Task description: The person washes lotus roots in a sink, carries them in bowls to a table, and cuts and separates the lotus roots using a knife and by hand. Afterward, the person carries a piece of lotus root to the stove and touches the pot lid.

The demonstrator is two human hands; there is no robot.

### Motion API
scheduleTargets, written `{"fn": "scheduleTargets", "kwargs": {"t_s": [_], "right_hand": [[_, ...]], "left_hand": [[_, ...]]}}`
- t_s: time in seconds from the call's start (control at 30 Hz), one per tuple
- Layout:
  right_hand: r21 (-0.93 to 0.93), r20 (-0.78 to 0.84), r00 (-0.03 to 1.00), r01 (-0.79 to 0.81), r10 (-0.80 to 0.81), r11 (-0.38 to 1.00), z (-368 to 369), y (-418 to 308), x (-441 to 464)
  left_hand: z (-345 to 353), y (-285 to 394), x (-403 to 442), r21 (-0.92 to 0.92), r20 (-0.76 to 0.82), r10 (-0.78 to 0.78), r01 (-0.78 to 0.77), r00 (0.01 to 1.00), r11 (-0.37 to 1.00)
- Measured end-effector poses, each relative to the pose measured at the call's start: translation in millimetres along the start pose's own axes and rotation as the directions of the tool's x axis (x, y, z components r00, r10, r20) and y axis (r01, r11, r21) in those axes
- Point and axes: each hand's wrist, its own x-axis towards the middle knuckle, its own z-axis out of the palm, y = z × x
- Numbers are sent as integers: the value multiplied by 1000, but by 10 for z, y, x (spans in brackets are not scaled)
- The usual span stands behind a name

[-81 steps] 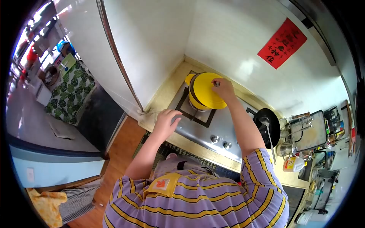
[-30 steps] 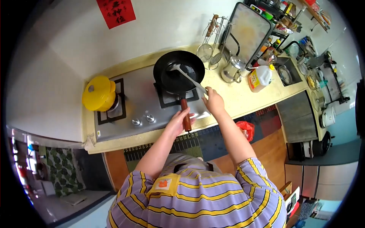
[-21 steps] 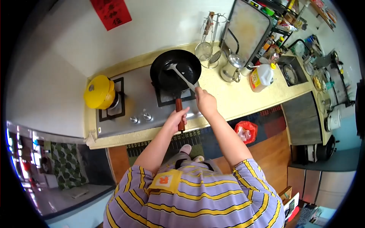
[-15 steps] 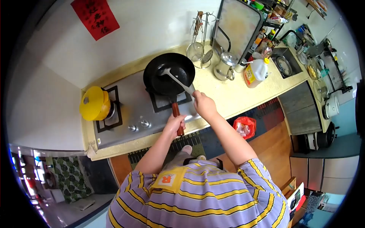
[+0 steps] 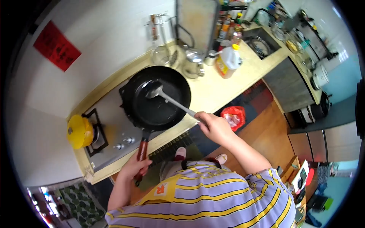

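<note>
My left hand is closed around the reddish-brown handle of a black wok. The wok is held above the counter's front edge and the right part of the stove, and it hides the burner there. In my right hand is the handle of a metal spatula, its head inside the wok. A little liquid seems to shine beside the spatula head. A yellow pot with its lid on sits on the left burner of the stove.
Behind the wok stand a rack with strainers, a metal pitcher and an upright tray. An oil jug is further right, before the sink. A red-lined bin stands on the floor.
The wok has come up off the right burner and nearer to me, with my left hand on its handle. The spatula moved along with it. The whole view has turned rightward.
</note>
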Motion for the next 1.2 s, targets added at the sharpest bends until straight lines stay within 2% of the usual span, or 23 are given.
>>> {"fn": "scheduleTargets", "kwargs": {"t_s": [0.07,0.1,0.17,0.27,0.4,0.57,0.67,0.87,0.93,1.0,1.07,1.2], "right_hand": [[6,11,1000,-21,21,1000,-491,105,-300],[-7,-34,999,30,-30,1000,-728,218,-440],[-7,-56,998,3,-3,1000,-1247,404,-750],[-1,-107,992,-64,63,998,-1881,782,-1229],[-35,-210,969,-143,132,989,-2405,1489,-1828],[-97,-300,915,-310,269,946,-3026,2389,-2240],[-65,-386,873,-348,298,935,-3292,3034,-2342],[-38,-426,826,-424,370,905,-3913,4413,-2245],[-64,-388,828,-462,404,885,-4260,4932,-2032],[-45,-395,837,-429,379,902,-4568,5530,-1769],[-30,-376,839,-434,392,900,-4945,6095,-1411],[-52,-305,838,-489,452,871,-5675,6947,-791]], "left_hand": [[346,109,-168,42,-27,-37,38,999,998],[521,143,-202,77,-6,-60,60,998,995],[901,136,-198,119,25,-113,109,993,987],[1777,192,12,147,97,-112,97,989,984],[2824,79,675,126,286,-82,48,955,991],[4031,135,1657,177,365,-92,28,926,984],[4564,226,2283,202,389,-99,20,916,979],[5591,643,3687,246,382,-70,-29,922,969],[5948,805,4312,199,398,-54,-29,916,980],[6291,968,4940,150,418,-20,-47,908,988],[6696,1251,5456,99,362,-31,-5,932,995],[7273,1693,6470,31,344,7,-19,939,999]]}}
